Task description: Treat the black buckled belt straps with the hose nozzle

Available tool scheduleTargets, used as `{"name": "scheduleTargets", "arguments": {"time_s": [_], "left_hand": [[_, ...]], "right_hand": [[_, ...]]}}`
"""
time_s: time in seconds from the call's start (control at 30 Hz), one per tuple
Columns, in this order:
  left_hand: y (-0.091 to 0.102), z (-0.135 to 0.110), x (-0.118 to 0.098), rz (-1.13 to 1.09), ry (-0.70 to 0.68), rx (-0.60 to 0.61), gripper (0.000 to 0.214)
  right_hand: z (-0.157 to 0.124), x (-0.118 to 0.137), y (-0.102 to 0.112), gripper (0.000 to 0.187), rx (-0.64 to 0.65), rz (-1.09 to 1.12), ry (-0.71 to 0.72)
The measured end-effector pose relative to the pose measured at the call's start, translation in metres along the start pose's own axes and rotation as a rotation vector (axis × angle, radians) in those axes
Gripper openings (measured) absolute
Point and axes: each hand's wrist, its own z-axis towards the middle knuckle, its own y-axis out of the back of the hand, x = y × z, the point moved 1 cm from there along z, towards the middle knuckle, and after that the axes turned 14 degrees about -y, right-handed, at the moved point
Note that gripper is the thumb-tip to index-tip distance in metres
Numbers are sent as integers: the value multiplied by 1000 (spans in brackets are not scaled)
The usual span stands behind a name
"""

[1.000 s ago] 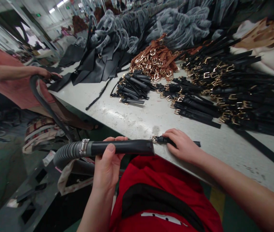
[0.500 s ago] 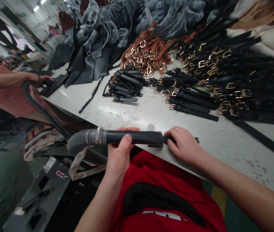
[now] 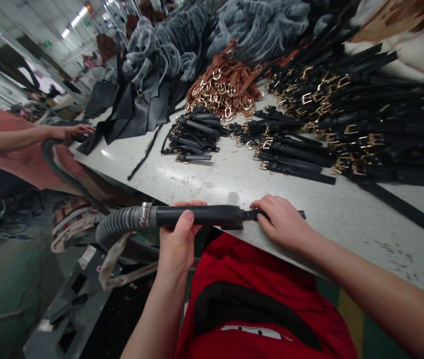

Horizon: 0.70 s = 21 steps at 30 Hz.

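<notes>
My left hand [image 3: 177, 242] is wrapped round a black hose nozzle [image 3: 212, 215], thumb on top. The nozzle joins a grey corrugated hose [image 3: 112, 229] at a metal clamp [image 3: 145, 215]. At the table's front edge my right hand [image 3: 281, 217] grips a narrow black strap [image 3: 249, 214], its fingers curled over most of it. One end of the strap lies at the nozzle's mouth; whether it reaches inside I cannot tell. The strap's other end shows past my right hand.
Black buckled straps [image 3: 297, 152] lie in rows behind my hands. Brown buckled straps [image 3: 230, 82] and black leather pieces [image 3: 137, 112] are heaped farther back. At the left, a co-worker's hand [image 3: 71, 131] touches dark leather. A grey box [image 3: 60, 299] stands below the hose.
The nozzle in my left hand has shifted slightly left, so more strap shows between it and my right hand. The co-worker's hand has moved on the dark leather piece.
</notes>
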Motion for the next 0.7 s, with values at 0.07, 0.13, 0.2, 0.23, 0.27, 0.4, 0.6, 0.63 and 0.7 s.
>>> {"name": "scheduleTargets", "arguments": {"time_s": [0.07, 0.13, 0.2, 0.23, 0.27, 0.4, 0.6, 0.63, 0.7], "left_hand": [[7, 0, 3, -14, 16, -36, 34], [10, -1, 9, -60, 35, -70, 34], [11, -3, 16, -120, 58, -102, 33], [11, -3, 20, -143, 68, -116, 33], [11, -3, 23, -159, 78, -128, 33], [13, 1, 25, -199, 121, -142, 34], [26, 5, 6, -235, 86, -179, 34], [27, 2, 5, -231, 84, -181, 35], [25, -5, 7, -223, 96, -177, 38]], "right_hand": [[0, -1, 0, 26, 22, -20, 14], [1, -1, 0, 27, 29, -36, 22], [1, -2, -1, 27, 30, -51, 26], [1, -2, -1, 27, 30, -57, 27], [1, -2, -1, 27, 30, -62, 30], [0, -3, -3, 27, 9, -73, 46], [-2, -3, -4, 25, -40, -58, 55], [-2, -3, -4, 25, -39, -57, 55], [-2, -4, -5, 26, -29, -63, 59]]}}
